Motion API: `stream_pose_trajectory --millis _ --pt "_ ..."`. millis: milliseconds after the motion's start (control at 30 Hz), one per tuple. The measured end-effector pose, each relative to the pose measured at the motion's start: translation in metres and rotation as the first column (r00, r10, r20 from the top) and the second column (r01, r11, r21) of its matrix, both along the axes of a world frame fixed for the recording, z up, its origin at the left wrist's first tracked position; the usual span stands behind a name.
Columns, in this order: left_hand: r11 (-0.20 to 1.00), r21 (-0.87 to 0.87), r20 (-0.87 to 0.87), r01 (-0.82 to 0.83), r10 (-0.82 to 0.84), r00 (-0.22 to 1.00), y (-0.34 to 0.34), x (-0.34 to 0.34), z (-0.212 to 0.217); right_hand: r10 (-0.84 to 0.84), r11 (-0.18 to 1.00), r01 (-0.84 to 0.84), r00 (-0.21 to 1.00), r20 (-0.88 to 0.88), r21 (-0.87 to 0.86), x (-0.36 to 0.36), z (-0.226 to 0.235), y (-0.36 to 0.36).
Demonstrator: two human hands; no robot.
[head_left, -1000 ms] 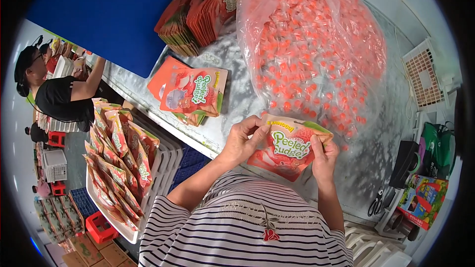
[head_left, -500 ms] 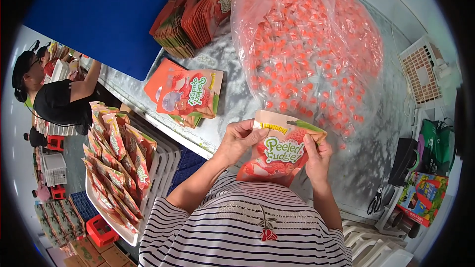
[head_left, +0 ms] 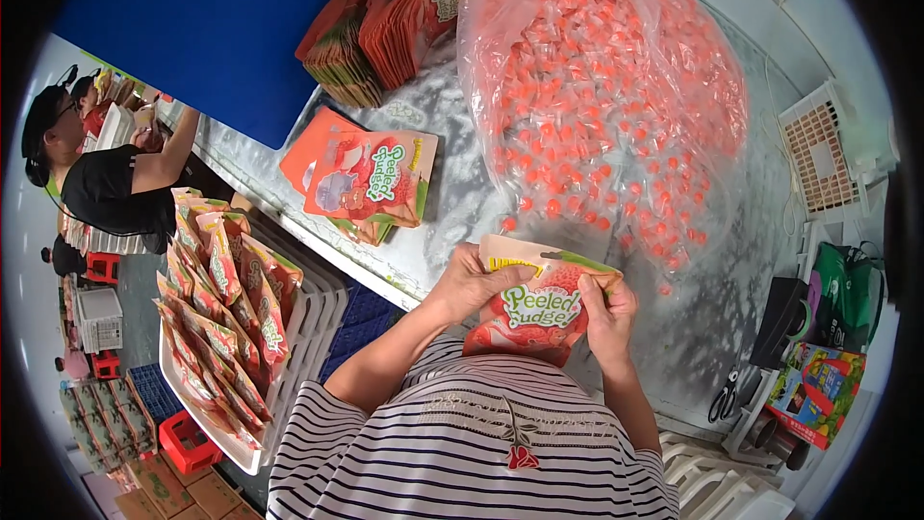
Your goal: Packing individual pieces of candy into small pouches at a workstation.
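A red and cream candy pouch (head_left: 537,320) is held upright in front of my chest, its printed front facing me. My left hand (head_left: 475,285) grips its upper left edge, the thumb lying across the front. At the upper right edge, my right hand (head_left: 606,320) pinches the pouch between thumb and fingers. Whether the pouch's top is sealed or parted I cannot tell. Just beyond it lies a large clear plastic bag (head_left: 481,67) of small wrapped red candies (head_left: 568,135), some near its open mouth. To the left, a small pile of flat pouches (head_left: 371,178) rests on the table.
Banded stacks of pouches (head_left: 404,24) stand at the back beside a blue board (head_left: 202,29). On my left, a white tray (head_left: 226,443) holds several filled pouches. A person (head_left: 115,173) works farther left. Scissors (head_left: 727,395) hang at right near a beige basket (head_left: 820,149).
The pouch has come slightly lower and nearer to me. My left thumb now reaches farther across its front, and my right hand has drawn a little lower and inward.
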State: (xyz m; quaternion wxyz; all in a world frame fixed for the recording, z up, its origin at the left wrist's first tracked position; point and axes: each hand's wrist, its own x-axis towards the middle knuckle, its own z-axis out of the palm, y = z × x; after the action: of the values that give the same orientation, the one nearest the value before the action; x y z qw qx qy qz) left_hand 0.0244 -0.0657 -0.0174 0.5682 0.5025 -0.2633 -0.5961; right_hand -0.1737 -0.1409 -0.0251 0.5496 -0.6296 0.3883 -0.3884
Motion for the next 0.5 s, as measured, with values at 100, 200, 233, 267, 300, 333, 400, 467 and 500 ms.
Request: stream_pose_trajectory --millis 100,200,233,267,300,333,400,467,500 --pt "0.995 -0.089 0.085 -0.042 0.050 0.995 0.002 -0.002 0.005 0.034 0.999 -0.035 0.998 -0.047 -0.015 0.001 0.005 -0.001" --pt "1.000 -0.001 0.229 0.012 -0.012 0.973 0.004 0.006 0.015 0.124 0.992 -0.126 0.986 -0.115 -0.010 -0.001 0.015 -0.006" --pt "0.990 0.116 0.350 0.079 -0.116 0.929 0.005 0.009 0.017 0.163 0.986 -0.165 0.973 -0.162 0.003 -0.004 0.017 -0.011" --pt "0.994 0.074 0.367 0.083 -0.104 0.924 0.005 0.011 0.015 0.174 0.984 -0.178 0.968 -0.181 -0.004 -0.010 0.014 -0.017" --pt "0.996 0.035 0.386 0.080 -0.087 0.918 0.004 0.011 0.011 0.192 0.980 -0.198 0.961 -0.197 -0.009 -0.015 0.011 -0.021" --pt "1.000 -0.019 0.383 -0.017 0.023 0.923 0.002 0.008 -0.002 0.131 0.988 -0.143 0.972 -0.195 -0.052 -0.013 0.011 -0.024" --pt "0.982 -0.132 0.512 -0.135 0.184 0.839 0.008 0.004 -0.007 0.114 0.987 -0.130 0.979 -0.167 -0.092 -0.011 0.015 -0.030" --pt "0.948 -0.300 0.737 -0.104 0.299 0.606 0.017 0.001 -0.002 0.080 0.997 -0.079 0.995 0.055 -0.011 -0.006 0.016 -0.035" --pt "0.921 -0.390 0.815 -0.025 0.357 0.457 0.020 -0.001 0.002 0.120 0.993 -0.120 0.990 0.071 -0.011 0.008 0.017 -0.032"
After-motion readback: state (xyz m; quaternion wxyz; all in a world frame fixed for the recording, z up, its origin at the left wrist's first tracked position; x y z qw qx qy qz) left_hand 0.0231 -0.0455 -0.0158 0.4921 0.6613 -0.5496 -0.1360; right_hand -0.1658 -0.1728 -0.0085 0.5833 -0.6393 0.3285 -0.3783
